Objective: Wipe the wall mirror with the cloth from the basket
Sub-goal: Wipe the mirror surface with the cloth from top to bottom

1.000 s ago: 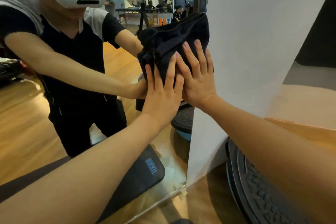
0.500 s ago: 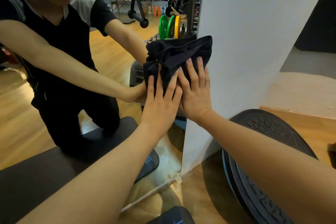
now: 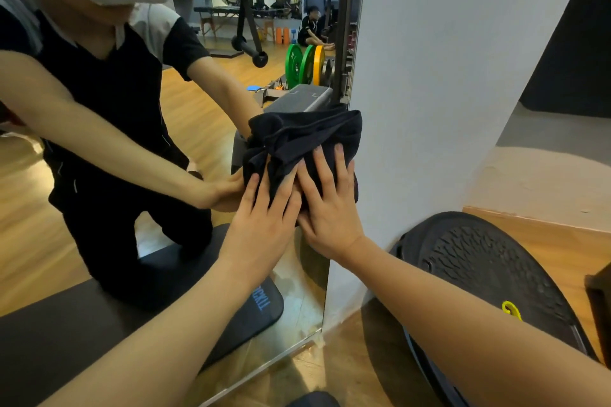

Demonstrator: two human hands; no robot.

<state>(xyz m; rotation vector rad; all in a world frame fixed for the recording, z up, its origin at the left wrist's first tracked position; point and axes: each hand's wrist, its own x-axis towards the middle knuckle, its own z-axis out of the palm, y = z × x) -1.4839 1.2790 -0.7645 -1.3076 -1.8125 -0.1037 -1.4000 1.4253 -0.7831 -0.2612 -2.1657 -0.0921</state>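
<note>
A person is pressing a dark cloth (image 3: 307, 139) against a wall mirror (image 3: 205, 129) with both hands, at the centre of the frame near the mirror's right edge. The left hand (image 3: 264, 225) is lying flat with its fingers straight and spread, its fingertips resting on the lower left of the bunched cloth. The right hand (image 3: 329, 208) is lying just beside it, also flat and spread, its fingers pushing on the cloth's lower right part. Neither hand is curling round the fabric. The cloth is sitting crumpled, its upper folds rising above the fingers. The glass, filling the left half of the frame, is reflecting the person kneeling on a dark mat (image 3: 251, 311), and green and yellow weight plates (image 3: 302, 64) at upper centre. A white wall (image 3: 446, 59) is standing to the right of the mirror. A black textured disc (image 3: 496, 277) is leaning at lower right on the wooden floor (image 3: 555, 248).
</note>
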